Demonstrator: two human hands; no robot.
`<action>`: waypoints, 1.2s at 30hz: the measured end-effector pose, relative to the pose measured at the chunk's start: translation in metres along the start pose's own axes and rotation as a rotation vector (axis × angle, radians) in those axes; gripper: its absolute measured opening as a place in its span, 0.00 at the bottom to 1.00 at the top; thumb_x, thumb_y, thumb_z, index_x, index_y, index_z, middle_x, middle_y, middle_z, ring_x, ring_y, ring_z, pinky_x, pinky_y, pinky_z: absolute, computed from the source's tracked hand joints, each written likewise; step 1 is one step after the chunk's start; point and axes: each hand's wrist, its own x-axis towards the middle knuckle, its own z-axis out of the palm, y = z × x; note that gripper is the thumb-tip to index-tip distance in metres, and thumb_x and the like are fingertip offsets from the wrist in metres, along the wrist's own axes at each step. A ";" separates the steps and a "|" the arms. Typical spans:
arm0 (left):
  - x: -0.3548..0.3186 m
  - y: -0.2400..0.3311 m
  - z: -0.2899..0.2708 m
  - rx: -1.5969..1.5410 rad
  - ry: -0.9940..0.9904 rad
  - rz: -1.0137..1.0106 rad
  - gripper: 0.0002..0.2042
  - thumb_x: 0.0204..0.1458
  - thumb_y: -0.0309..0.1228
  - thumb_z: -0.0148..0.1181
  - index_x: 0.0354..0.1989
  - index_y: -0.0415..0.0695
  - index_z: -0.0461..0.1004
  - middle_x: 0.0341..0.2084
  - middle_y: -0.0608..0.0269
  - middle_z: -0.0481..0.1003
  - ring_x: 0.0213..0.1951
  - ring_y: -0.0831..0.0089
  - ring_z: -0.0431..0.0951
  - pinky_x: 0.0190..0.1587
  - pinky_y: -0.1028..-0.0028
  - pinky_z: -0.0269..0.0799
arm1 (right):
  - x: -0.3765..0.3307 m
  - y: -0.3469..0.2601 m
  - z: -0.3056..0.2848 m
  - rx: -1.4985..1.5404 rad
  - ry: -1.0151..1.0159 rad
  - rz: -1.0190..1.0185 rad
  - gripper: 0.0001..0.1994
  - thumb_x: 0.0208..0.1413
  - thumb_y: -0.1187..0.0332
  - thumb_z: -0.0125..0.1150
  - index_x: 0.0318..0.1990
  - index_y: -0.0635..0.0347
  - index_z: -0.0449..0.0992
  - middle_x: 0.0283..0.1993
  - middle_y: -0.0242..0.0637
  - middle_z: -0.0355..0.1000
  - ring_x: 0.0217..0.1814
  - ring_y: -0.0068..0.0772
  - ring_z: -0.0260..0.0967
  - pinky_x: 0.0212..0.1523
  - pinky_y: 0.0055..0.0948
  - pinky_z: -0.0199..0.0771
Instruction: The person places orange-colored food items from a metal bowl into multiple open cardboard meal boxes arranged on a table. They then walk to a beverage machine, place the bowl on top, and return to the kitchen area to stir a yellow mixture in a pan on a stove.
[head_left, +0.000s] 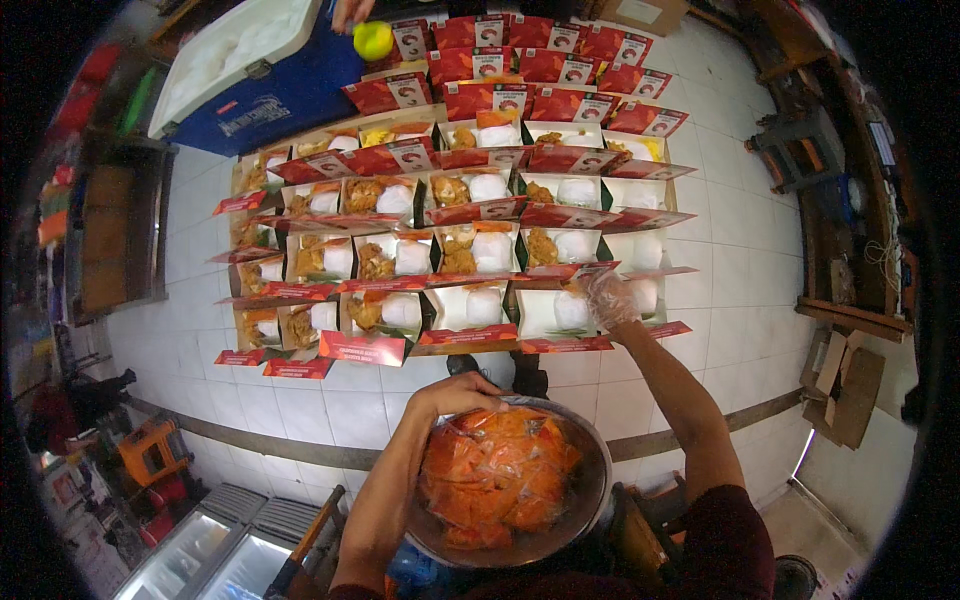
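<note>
My left hand (462,393) is closed on the rim of a round metal bowl (598,490) held close to my body. Small clear plastic packets of orange-red sauce (500,475) fill the bowl. My right hand (608,298), in a clear plastic glove, reaches forward over a lidded food box (537,310) in the nearest row, at its right end. Its fingers are curled downward, and what they hold, if anything, cannot be made out. Nearby boxes hold wrapped white rice (484,308), and many also hold fried chicken (367,310).
Several rows of open boxes with red lids (362,348) spread across the white tiled floor (735,210). A blue cooler (265,105) stands at the far left. Beyond it, another person's hand (352,12) is near a yellow round thing (373,40). Cardboard (845,385) leans at the right.
</note>
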 end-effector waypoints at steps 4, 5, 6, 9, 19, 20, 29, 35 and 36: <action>-0.001 0.006 0.000 -0.007 -0.027 0.019 0.23 0.49 0.48 0.62 0.46 0.44 0.79 0.35 0.58 0.80 0.38 0.72 0.75 0.47 0.73 0.68 | 0.000 -0.015 -0.017 0.015 -0.044 0.080 0.13 0.56 0.72 0.50 0.49 0.56 0.70 0.39 0.44 0.71 0.42 0.41 0.72 0.42 0.34 0.75; -0.003 0.007 0.000 -0.013 -0.030 0.036 0.22 0.50 0.48 0.62 0.46 0.44 0.79 0.35 0.58 0.80 0.38 0.72 0.75 0.46 0.73 0.68 | -0.002 -0.018 -0.022 0.025 0.041 0.038 0.13 0.55 0.71 0.50 0.49 0.57 0.70 0.39 0.44 0.71 0.41 0.42 0.71 0.41 0.34 0.75; -0.005 0.008 0.000 0.005 -0.015 0.008 0.22 0.49 0.48 0.62 0.46 0.44 0.79 0.35 0.58 0.80 0.38 0.73 0.75 0.46 0.73 0.68 | -0.003 -0.019 -0.026 0.026 -0.010 -0.002 0.13 0.55 0.71 0.50 0.48 0.58 0.70 0.39 0.44 0.71 0.40 0.42 0.71 0.40 0.34 0.75; -0.005 0.008 -0.002 0.011 -0.013 0.009 0.22 0.49 0.48 0.62 0.46 0.44 0.80 0.35 0.59 0.80 0.38 0.73 0.75 0.47 0.73 0.68 | -0.011 -0.018 -0.033 0.003 0.053 -0.027 0.14 0.53 0.68 0.53 0.46 0.61 0.70 0.37 0.43 0.71 0.39 0.40 0.72 0.39 0.34 0.74; 0.003 0.002 -0.006 0.014 -0.042 0.006 0.24 0.48 0.50 0.62 0.47 0.46 0.79 0.39 0.56 0.80 0.42 0.69 0.76 0.50 0.72 0.67 | -0.022 0.006 0.002 0.142 0.098 -0.061 0.17 0.51 0.67 0.55 0.50 0.60 0.71 0.41 0.41 0.72 0.41 0.38 0.72 0.43 0.34 0.73; 0.004 0.001 -0.007 0.001 -0.046 0.013 0.24 0.48 0.50 0.62 0.47 0.46 0.79 0.40 0.55 0.80 0.43 0.69 0.76 0.50 0.71 0.67 | -0.022 0.007 0.006 0.142 0.167 -0.088 0.18 0.51 0.68 0.55 0.50 0.61 0.70 0.41 0.41 0.72 0.41 0.38 0.73 0.43 0.34 0.73; 0.007 -0.009 -0.008 0.015 -0.026 0.007 0.24 0.49 0.49 0.62 0.46 0.43 0.79 0.38 0.56 0.80 0.43 0.69 0.76 0.50 0.72 0.67 | -0.022 -0.001 0.021 -0.104 -0.088 0.071 0.15 0.52 0.70 0.53 0.47 0.64 0.71 0.40 0.45 0.73 0.42 0.40 0.73 0.43 0.33 0.75; 0.000 -0.002 -0.008 -0.034 -0.024 0.066 0.23 0.50 0.47 0.62 0.45 0.40 0.79 0.36 0.57 0.80 0.40 0.71 0.76 0.48 0.72 0.68 | 0.001 -0.019 -0.004 0.041 -0.125 0.177 0.11 0.51 0.73 0.53 0.42 0.63 0.75 0.44 0.43 0.74 0.47 0.42 0.73 0.47 0.36 0.74; -0.001 0.000 -0.008 -0.009 -0.009 0.087 0.24 0.49 0.48 0.62 0.44 0.39 0.79 0.35 0.56 0.80 0.40 0.70 0.76 0.48 0.72 0.68 | 0.002 -0.023 -0.017 0.040 -0.115 0.158 0.11 0.50 0.72 0.54 0.42 0.63 0.75 0.44 0.43 0.74 0.47 0.42 0.72 0.48 0.36 0.74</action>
